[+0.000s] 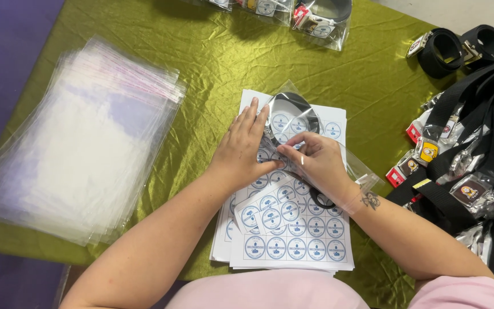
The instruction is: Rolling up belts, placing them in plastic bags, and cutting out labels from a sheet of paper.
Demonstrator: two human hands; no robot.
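Two hands pressing a clear bagged belt against sticker sheets on a green-draped worktop.

Left hand (246, 146) flat, fingers together, pinning the clear bag (293, 123) steady; right hand (315, 160) pinched shut on its near fold, above the sticker sheets (293, 234). Stack of empty bags (87, 143) well apart at left; belt pile (475, 160) crowding the right edge; bare cloth between.

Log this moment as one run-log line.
left hand: pressing clear bag | right hand: pinching bag edge | bag: holds black belt, atop sticker sheets | left: clear bag stack
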